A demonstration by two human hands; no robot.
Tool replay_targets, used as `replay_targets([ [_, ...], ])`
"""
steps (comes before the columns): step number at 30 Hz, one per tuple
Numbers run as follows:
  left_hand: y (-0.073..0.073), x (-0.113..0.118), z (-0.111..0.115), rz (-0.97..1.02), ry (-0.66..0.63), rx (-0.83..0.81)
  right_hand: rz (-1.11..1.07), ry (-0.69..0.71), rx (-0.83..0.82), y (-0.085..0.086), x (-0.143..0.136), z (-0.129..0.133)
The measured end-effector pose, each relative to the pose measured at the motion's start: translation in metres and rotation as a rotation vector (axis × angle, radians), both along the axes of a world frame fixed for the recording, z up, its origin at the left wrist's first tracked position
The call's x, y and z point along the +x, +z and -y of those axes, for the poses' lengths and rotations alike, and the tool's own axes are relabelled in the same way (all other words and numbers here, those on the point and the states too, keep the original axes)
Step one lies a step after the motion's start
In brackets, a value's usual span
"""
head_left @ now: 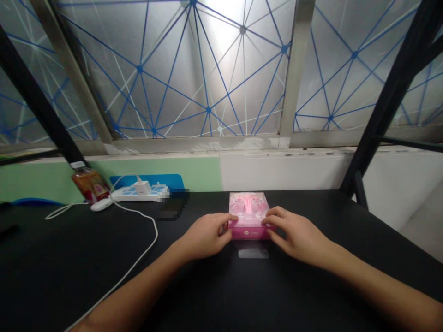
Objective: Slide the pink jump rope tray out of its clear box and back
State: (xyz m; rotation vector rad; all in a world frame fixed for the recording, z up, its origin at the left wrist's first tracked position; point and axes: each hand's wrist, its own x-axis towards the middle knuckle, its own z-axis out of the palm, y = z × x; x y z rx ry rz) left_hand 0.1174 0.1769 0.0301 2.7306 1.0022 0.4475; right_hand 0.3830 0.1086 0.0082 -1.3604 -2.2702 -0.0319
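A pink box (249, 207) with a clear printed top lies flat on the black table, near the middle of the view. My left hand (209, 234) grips its left front corner, fingertips on the top edge and thumb low at the side. On the right front corner, my right hand (294, 233) holds the box in the same way, fingers on the top and thumb by the front face. A small clear flap (253, 253) sticks out on the table in front of the box.
Behind my left hand are a white power strip (129, 192) with a plugged charger (141, 186), a bottle (90, 184) and a blurred dark object (173, 206). A white cable (156, 230) curves across the left side of the black table (194, 295). Black frame posts stand at both sides.
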Motion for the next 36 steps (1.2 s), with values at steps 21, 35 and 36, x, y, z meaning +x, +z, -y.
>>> replay_targets([
  [21,0.004,0.005,-0.001,-0.008,0.023,-0.013,0.186,0.162,0.039,0.017,-0.006,0.017],
  [35,-0.003,0.021,-0.012,0.118,-0.078,0.120,0.232,0.394,-0.200,0.021,-0.023,0.042],
  [36,-0.003,0.021,-0.013,0.119,-0.057,0.119,0.215,0.405,-0.208,0.024,-0.023,0.043],
])
